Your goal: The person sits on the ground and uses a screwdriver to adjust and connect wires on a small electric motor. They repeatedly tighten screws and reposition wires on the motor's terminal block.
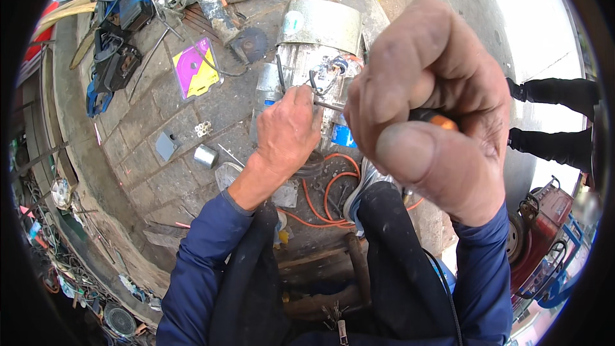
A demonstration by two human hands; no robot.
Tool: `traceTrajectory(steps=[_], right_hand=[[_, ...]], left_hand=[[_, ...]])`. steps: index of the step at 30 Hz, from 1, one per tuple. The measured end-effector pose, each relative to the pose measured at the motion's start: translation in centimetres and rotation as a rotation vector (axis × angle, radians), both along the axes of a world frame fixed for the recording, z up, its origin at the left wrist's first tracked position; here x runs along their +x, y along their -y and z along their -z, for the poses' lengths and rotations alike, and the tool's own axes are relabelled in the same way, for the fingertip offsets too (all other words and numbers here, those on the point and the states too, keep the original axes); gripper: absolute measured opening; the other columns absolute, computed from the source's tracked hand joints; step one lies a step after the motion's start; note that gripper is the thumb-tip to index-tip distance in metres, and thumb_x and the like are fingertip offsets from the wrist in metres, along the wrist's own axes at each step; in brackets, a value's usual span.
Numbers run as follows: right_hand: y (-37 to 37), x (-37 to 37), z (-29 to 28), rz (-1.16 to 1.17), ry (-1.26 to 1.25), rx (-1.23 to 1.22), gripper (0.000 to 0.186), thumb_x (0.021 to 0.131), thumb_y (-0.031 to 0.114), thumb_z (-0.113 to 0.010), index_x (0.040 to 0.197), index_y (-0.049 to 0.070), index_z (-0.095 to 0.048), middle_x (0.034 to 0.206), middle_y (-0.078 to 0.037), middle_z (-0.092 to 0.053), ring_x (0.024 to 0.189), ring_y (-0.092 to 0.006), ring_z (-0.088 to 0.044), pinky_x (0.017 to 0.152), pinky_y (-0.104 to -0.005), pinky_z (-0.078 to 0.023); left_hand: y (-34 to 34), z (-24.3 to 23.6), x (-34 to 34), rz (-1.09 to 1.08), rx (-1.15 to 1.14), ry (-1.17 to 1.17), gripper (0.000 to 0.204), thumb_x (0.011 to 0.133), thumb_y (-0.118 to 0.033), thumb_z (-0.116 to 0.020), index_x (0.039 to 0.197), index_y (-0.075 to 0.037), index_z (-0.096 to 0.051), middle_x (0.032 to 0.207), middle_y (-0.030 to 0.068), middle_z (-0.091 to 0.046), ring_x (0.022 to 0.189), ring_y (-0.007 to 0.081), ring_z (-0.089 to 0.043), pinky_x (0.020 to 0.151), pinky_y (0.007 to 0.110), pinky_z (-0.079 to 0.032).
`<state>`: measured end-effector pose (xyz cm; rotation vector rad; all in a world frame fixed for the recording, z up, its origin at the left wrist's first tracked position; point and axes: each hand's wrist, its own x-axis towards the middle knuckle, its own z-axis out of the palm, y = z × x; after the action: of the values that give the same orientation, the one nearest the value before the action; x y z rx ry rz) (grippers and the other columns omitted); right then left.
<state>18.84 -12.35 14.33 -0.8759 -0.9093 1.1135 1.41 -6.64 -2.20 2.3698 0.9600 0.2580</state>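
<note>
Centre frame: left hand (286,129) pinches a thin metal rod (328,106) at the grey metal electric motor's (312,57) open terminal box holding wires. Right hand (430,102) is clenched around an orange-and-black-handled screwdriver (434,118).

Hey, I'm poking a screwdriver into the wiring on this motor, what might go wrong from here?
1. The screwdriver tip sits right beside the left hand fingers at the motor terminals; a slip could jab them.
2. Loose wires crowd the terminal area, so the tip might snag or nick one.
3. The orange cable loops around the knees and could catch a leg.
</note>
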Motion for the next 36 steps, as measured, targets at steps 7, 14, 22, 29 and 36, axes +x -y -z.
traceTrajectory(steps=[7, 14, 22, 29, 36], right_hand=[[2.6, 8.1, -1.3, -0.129, 0.287, 0.127, 0.031, 0.104, 0.035, -0.066, 0.121, 0.014, -0.051, 0.069, 0.007, -0.062, 0.057, -0.0110, -0.065, 0.071, -0.0321, -0.057], [4.5, 6.7, -1.1, 0.153, 0.150, -0.049, 0.025, 0.104, 0.025, -0.061, 0.119, 0.005, -0.056, 0.063, 0.004, -0.054, 0.049, -0.0109, -0.057, 0.061, -0.0284, -0.054], [6.4, -0.1, 3.8, 0.047, 0.418, -0.726, 0.009, 0.098, 0.005, -0.073, 0.105, 0.000, -0.070, 0.081, -0.005, -0.069, 0.068, -0.0131, -0.065, 0.062, -0.0313, -0.051], [7.2, -2.5, 7.1, 0.047, 0.631, -0.575, 0.009, 0.096, 0.004, -0.075, 0.104, 0.000, -0.071, 0.093, -0.019, -0.074, 0.086, -0.0386, -0.074, 0.074, -0.0435, -0.058], [7.5, -3.6, 8.5, 0.138, 0.561, -0.578, 0.007, 0.097, 0.002, -0.075, 0.104, 0.000, -0.073, 0.093, -0.016, -0.075, 0.084, -0.0296, -0.076, 0.072, -0.0376, -0.058]], left_hand=[[-0.2, -0.8, 0.5, -0.009, -0.023, 0.020, 0.025, 0.097, -0.020, -0.077, 0.106, 0.000, -0.065, 0.095, 0.0232, -0.070, 0.081, 0.0497, -0.069, 0.069, 0.056, -0.055], [-0.3, -2.0, -0.3, -0.035, -0.104, 0.156, 0.025, 0.098, -0.017, -0.079, 0.109, 0.001, -0.066, 0.091, 0.0198, -0.073, 0.074, 0.0390, -0.072, 0.068, 0.046, -0.057], [1.2, -3.9, -3.9, -0.285, -1.425, 0.447, 0.018, 0.108, -0.018, -0.072, 0.112, -0.001, -0.067, 0.086, 0.0039, -0.069, 0.071, 0.0132, -0.069, 0.062, 0.028, -0.057], [3.0, -2.8, -3.5, -0.366, -1.919, 0.628, 0.022, 0.110, -0.026, -0.070, 0.110, -0.004, -0.068, 0.081, 0.0025, -0.068, 0.065, 0.0132, -0.066, 0.059, 0.028, -0.056], [3.7, -3.1, -3.4, -0.495, -2.137, 0.720, 0.021, 0.112, -0.030, -0.067, 0.108, -0.009, -0.067, 0.084, -0.0019, -0.062, 0.076, 0.0125, -0.066, 0.065, 0.029, -0.053]])
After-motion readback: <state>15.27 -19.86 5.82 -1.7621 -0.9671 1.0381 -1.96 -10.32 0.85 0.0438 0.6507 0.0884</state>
